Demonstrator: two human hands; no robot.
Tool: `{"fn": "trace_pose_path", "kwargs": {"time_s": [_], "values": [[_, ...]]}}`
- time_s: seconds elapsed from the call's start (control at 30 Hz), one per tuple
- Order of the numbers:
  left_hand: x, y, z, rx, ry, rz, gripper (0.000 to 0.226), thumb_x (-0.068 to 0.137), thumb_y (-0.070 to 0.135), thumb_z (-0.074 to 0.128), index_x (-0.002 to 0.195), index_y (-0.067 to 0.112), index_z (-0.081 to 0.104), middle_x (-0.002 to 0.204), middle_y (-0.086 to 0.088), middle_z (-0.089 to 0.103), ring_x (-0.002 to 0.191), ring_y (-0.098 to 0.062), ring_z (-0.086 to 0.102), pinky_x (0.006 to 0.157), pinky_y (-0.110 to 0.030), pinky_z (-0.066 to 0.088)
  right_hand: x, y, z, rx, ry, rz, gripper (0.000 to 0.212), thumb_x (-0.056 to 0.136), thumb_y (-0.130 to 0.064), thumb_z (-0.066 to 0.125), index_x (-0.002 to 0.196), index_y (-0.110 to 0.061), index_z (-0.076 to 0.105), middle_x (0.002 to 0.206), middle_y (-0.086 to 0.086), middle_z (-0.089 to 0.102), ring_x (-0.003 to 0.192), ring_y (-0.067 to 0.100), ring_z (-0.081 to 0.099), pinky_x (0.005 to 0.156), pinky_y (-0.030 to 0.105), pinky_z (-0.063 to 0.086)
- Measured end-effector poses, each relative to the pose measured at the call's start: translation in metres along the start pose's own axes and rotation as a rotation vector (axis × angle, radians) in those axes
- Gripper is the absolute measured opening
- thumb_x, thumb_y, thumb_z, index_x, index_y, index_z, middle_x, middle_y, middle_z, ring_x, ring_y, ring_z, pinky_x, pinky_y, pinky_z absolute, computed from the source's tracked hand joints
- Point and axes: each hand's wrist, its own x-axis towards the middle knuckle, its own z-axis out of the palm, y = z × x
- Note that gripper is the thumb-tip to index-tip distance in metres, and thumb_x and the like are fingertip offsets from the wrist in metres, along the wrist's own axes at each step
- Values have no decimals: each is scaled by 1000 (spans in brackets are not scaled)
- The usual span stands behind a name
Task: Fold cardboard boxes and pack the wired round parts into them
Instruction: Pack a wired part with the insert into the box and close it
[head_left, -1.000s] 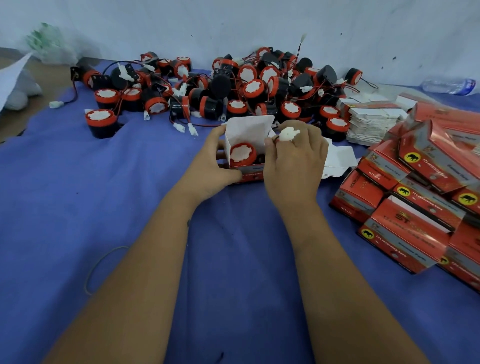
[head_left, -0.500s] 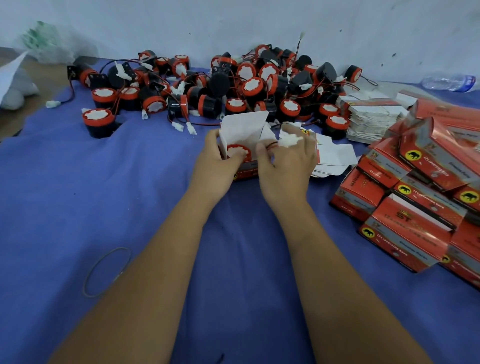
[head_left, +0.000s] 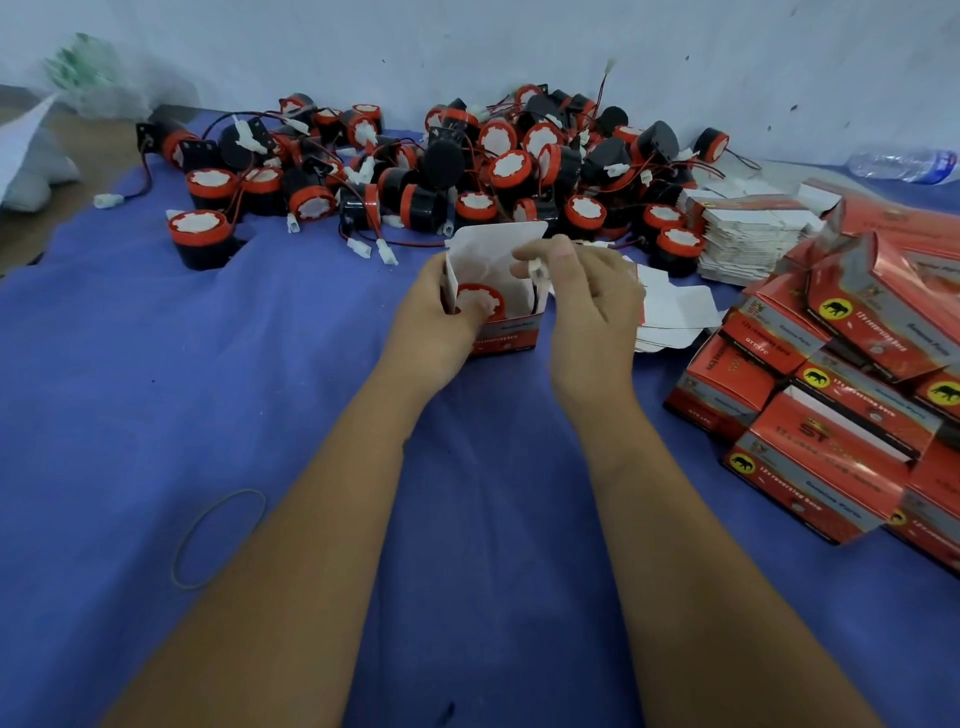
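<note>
Left hand (head_left: 441, 317) grips the light, crushable cardboard box (head_left: 501, 312) by its wall; right hand (head_left: 587, 301) pinches the white plug (head_left: 535, 268) (flexible lead, best held at the connector).

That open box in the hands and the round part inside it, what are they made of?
Box: thin cardboard, it seems, glossy red print outside, plain white inside its raised flap. Round part: probably moulded plastic, a red rim around a white face.

The open box (head_left: 501, 291) is cardboard, matt white inside and glossy red outside. The round parts (head_left: 511, 169) look like smooth plastic. The blue cloth (head_left: 260, 395) is matt and wrinkled.
</note>
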Motion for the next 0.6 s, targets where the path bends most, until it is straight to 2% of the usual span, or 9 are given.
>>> {"fn": "trace_pose_path", "kwargs": {"time_s": [0.1,0.17,0.27,0.33,0.37,0.43,0.5,0.57,0.6], "values": [[-2,1,-3,-9,-80,53,35,98,17,58,128,34,53,113,21,64,102,6,60,83,-13,50,-1,8,5,-275,56,-127,15,89,-25,62,88,-25,77,81,-29,50,111,-5,36,104,48,29],[0,0,-7,-11,-146,50,37,98,16,58,131,32,54,117,18,66,107,3,61,92,-19,50,-1,16,5,-381,44,-193,12,83,-18,69,92,-24,76,83,-29,47,115,1,30,104,44,26],[2,-1,-10,-15,-206,9,44,96,17,60,137,31,51,120,13,66,110,-4,62,97,-27,51,2,21,3,-429,-14,-108,34,82,-8,59,107,-29,67,106,-15,56,121,10,31,109,34,20],[3,-1,-11,-20,-217,-18,47,96,16,61,139,31,49,121,11,66,111,-7,62,99,-31,51,3,19,-1,-435,25,-141,41,74,-3,50,105,-26,66,91,-20,54,115,8,39,106,39,22],[3,-1,-12,-21,-217,-25,47,96,15,60,139,30,49,122,10,65,112,-9,62,100,-33,50,4,19,-4,-417,44,-144,41,72,-5,49,102,-26,68,86,-21,52,112,7,39,106,39,22],[4,-1,-11,-24,-211,-30,44,97,15,60,137,30,50,122,9,65,113,-11,61,101,-36,50,5,20,-8,-327,38,-93,36,74,-18,47,96,-31,73,99,-18,54,116,5,31,105,28,18],[4,-2,-9,-30,-207,-25,42,97,16,60,136,29,51,122,9,66,113,-10,62,101,-35,50,5,21,-8,-240,5,-81,30,81,-29,46,89,-33,75,106,-24,58,122,-8,23,105,25,15],[4,-2,-9,-35,-200,-18,41,97,16,60,134,29,52,121,11,66,111,-7,62,99,-32,51,4,20,-6,-284,37,-147,26,89,-31,52,81,-27,77,83,-20,62,115,-27,18,106,34,14],[3,-2,-9,-35,-201,-12,41,97,16,60,134,29,52,120,12,66,110,-5,62,98,-29,51,4,20,-3,-339,76,-196,21,88,-27,60,78,-22,77,64,-12,53,115,-25,22,108,33,13]]}}
